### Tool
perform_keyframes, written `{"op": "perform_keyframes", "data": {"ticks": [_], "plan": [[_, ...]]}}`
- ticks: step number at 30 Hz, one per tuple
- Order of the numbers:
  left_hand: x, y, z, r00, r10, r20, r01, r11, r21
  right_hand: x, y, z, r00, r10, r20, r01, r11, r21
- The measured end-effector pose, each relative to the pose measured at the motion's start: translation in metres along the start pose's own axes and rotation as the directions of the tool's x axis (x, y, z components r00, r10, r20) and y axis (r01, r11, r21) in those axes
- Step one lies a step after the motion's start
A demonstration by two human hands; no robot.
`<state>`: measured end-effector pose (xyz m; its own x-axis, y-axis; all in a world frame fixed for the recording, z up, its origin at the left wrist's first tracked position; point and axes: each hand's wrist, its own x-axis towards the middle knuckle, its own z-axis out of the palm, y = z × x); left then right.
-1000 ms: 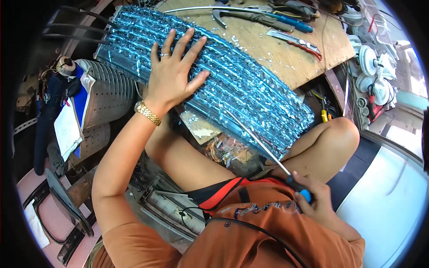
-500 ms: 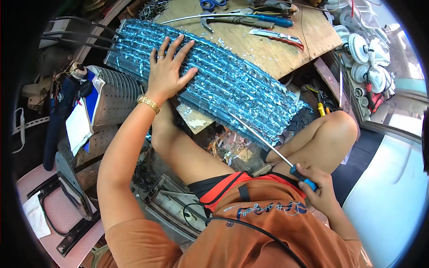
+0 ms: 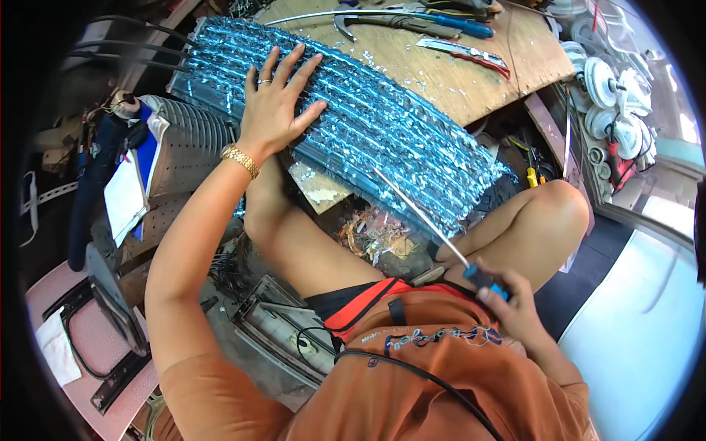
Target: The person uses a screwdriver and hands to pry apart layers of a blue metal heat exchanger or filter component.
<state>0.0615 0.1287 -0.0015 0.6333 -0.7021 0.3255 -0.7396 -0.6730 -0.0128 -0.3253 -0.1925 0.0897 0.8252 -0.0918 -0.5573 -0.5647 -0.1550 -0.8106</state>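
A long, blue metal coil (image 3: 412,140) with torn, shredded fins slants across the space in front of my knees, its upper part resting by the wooden board. My left hand (image 3: 283,106) lies on it with fingers spread, pressing flat on the left part of its surface. In my right hand (image 3: 509,298), near my waist, is the blue and black handle of a long-shafted screwdriver (image 3: 425,220). Its thin tip points up and left, over the coil's near edge; whether it touches the fins I cannot tell.
On the wooden board (image 3: 456,103) lie a red utility knife (image 3: 471,57), a hammer (image 3: 397,26) and pliers. White plastic parts (image 3: 607,88) crowd the right. Metal scraps (image 3: 379,235) litter the floor between my legs. Perforated metal panels (image 3: 195,154) stand at left.
My right hand and the screwdriver have shifted slightly left, with the tip a little higher over the coil. The left hand stays on the coil, while the whole view has shifted slightly.
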Motion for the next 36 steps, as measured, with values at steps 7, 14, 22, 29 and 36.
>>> {"op": "perform_keyframes", "data": {"ticks": [7, 14, 22, 29, 36], "plan": [[0.005, -0.005, -0.004, 1.000, -0.018, 0.007, 0.018, 1.000, -0.014, -0.014, 0.001, -0.020, 0.959, -0.283, -0.004, 0.275, 0.935, -0.223], [0.001, -0.002, 0.001, 1.000, -0.013, -0.003, 0.012, 0.999, -0.036, -0.015, -0.006, -0.027, 0.961, -0.274, 0.043, 0.265, 0.860, -0.436], [0.001, 0.007, -0.007, 1.000, -0.018, 0.019, 0.019, 0.999, -0.041, 0.004, 0.023, 0.013, 0.962, -0.273, 0.003, 0.243, 0.850, -0.467], [0.000, -0.004, 0.004, 1.000, 0.010, -0.029, -0.010, 1.000, -0.022, 0.017, 0.027, 0.001, 0.945, -0.328, -0.002, 0.315, 0.908, -0.276], [0.002, -0.011, -0.002, 0.999, 0.004, -0.045, -0.006, 1.000, -0.031, -0.009, 0.001, -0.018, 0.981, -0.173, 0.090, 0.191, 0.945, -0.265]]}}
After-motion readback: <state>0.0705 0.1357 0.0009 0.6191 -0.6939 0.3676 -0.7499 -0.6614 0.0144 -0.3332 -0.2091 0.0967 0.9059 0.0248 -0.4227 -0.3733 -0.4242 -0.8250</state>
